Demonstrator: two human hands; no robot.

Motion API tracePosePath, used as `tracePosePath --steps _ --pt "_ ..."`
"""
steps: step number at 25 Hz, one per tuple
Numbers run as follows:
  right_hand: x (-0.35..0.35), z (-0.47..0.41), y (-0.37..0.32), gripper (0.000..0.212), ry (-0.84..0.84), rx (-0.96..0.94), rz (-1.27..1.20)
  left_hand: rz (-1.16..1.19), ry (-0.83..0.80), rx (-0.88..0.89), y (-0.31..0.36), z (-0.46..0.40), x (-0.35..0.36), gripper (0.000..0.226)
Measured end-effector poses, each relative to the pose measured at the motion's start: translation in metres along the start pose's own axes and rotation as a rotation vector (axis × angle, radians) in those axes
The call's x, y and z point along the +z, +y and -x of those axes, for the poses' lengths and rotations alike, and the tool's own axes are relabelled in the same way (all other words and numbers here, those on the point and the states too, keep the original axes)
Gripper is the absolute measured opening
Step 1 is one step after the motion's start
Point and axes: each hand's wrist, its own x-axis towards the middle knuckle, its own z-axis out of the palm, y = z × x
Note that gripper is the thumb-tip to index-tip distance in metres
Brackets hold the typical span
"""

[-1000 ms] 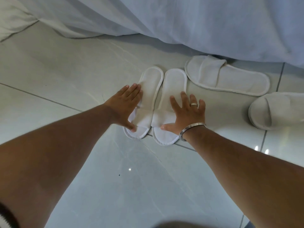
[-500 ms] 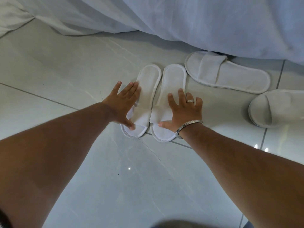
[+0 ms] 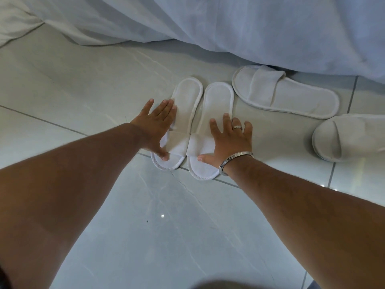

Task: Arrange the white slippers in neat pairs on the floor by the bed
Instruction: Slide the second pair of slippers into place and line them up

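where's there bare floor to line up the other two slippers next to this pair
Widest bare tile lies left of the left slipper, from the left hand out to the bed sheet. More lies near the camera, between the forearms. The right is crowded: the sideways slipper and the slipper at the right edge sit close beyond the right hand.

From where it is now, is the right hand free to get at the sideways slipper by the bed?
Probably yes: the right hand lies flat, holding nothing, and only bare floor separates it from the sideways slipper.

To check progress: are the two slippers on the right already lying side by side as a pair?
No: one slipper lies crosswise by the bed sheet, the other apart.
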Motion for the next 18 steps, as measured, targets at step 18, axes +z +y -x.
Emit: tracePosePath --steps 18 --pt "0.006 0.130 0.347 0.077 -0.216 0.401 -0.190 0.353 0.216 -0.108 0.231 -0.148 -0.165 0.071"
